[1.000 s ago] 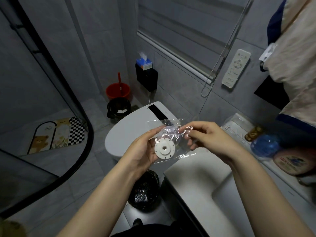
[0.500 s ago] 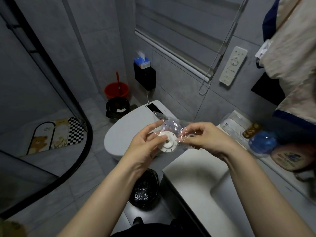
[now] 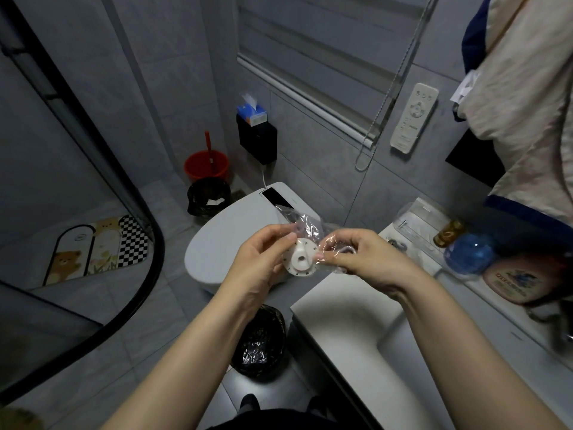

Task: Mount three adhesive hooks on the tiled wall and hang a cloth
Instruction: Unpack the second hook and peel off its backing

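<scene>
Hook (image 3: 301,261): you have one white round one, half out of its clear bag (image 3: 302,226), held above the toilet (image 3: 235,240). Your left hand (image 3: 263,262) grips its edge; your right hand (image 3: 359,259) pinches the bag shut. One cloth (image 3: 524,97) hangs upper right. Two black bins, one red bucket (image 3: 206,164) on the tiled floor; bottles line the counter (image 3: 483,302) by the sink.

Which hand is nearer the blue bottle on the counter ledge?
Right. The right hand is just left of the blue bottle; the left hand is farther off, beyond the white hook.
</scene>
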